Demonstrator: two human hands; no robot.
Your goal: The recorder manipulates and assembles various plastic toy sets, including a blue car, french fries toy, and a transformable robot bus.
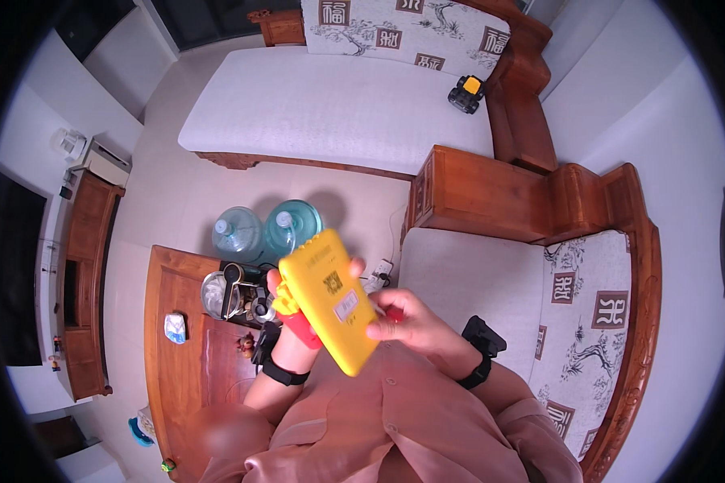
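Note:
In front of my chest is a flat yellow plastic object (330, 302) with rounded corners, scalloped at its far end. The face toward me carries a printed square code and a pale sticker; I cannot tell its exact kind. My left hand (290, 354) holds it from behind, with fingertips showing past both long edges. A red piece (302, 328) lies between that palm and the object. On the right long edge, the thumb of my right hand (419, 326) presses the face, its fingers curled near a red bit (394, 314). Black bands circle both wrists.
To the left stands a wooden table (177, 278) with a metal pot (215, 294), other tea-ware and a small white packet (175, 328). Two large water bottles (294, 225) are on the floor beyond. A toy truck (466, 94) sits on the far sofa (322, 109); another sofa (475, 274) is at right.

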